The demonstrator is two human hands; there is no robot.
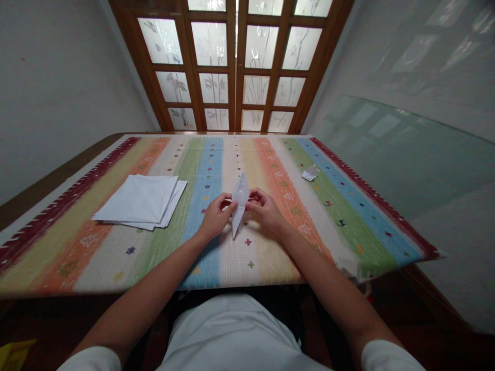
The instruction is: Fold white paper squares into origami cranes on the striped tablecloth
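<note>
A folded white paper piece point(240, 202), long and pointed at both ends, is held upright over the striped tablecloth point(340, 206). My left hand point(215, 216) pinches its left side with fingers curled. On the other side my right hand point(265, 210) grips the paper the same way. Both hands rest near the middle of the table, close to my body.
A stack of white paper sheets point(141, 201) lies on the table to the left. A small crumpled or folded white paper bit point(310, 173) sits at the back right. Beyond the table's far edge stands a wooden door with frosted panes point(235, 62).
</note>
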